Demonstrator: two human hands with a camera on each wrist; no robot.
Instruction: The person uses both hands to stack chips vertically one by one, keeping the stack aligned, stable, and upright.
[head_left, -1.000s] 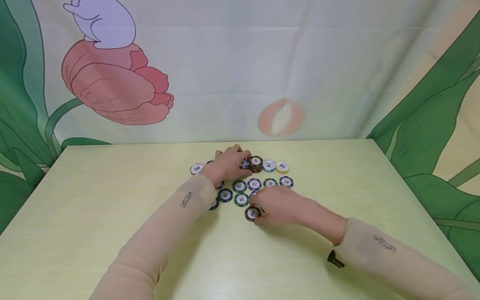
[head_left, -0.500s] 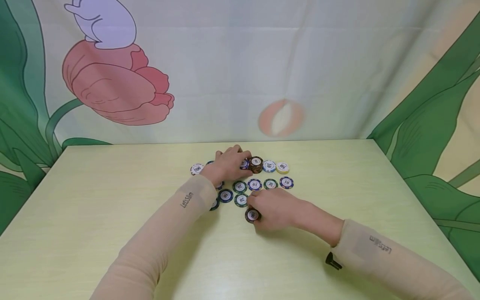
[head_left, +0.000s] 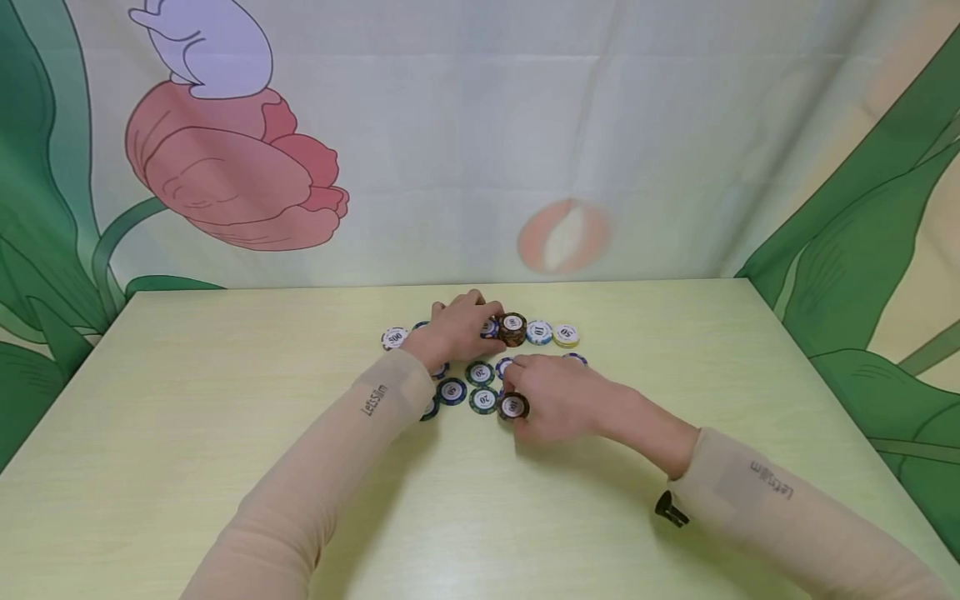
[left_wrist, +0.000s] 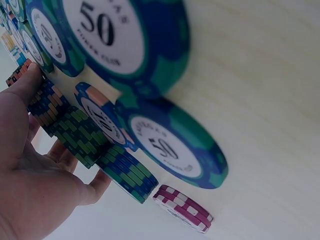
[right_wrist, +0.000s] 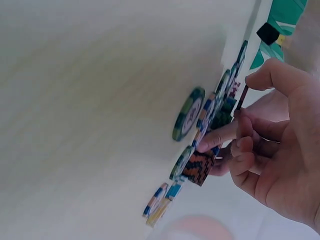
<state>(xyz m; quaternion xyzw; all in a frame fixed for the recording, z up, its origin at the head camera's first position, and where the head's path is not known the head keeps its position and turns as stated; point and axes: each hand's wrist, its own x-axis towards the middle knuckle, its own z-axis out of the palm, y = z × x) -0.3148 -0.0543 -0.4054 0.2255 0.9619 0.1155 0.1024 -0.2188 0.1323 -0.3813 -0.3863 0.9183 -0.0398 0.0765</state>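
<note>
My right hand [head_left: 558, 396] pinches a dark brown poker chip marked 100 [head_left: 513, 407] between thumb and fingertips. In the right wrist view that poker chip [right_wrist: 243, 97] shows edge-on, held above the table. My left hand [head_left: 453, 327] arches over the back row of stacked chips. Its thumb and index finger hold either side of a blue-and-orange stack [left_wrist: 49, 102], with the thumb tip right by the orange-and-black stack [head_left: 513, 331]. Its other fingers reach behind a green stack [left_wrist: 75, 135] and a blue-green stack [left_wrist: 131, 175].
Single chips lie flat in front of the stacks, among them a green 20 chip [head_left: 484, 401] and a blue 50 chip [head_left: 452, 391]. Light-blue [head_left: 538, 332] and yellow [head_left: 566, 335] stacks stand to the right, white chips [head_left: 393, 337] to the left. A printed cloth [head_left: 465, 167] hangs behind the table [head_left: 225, 400].
My right hand drew slightly nearer, then moved away from me with the pinched chip, now covering some flat chips at the right. The left hand has stayed in place.
</note>
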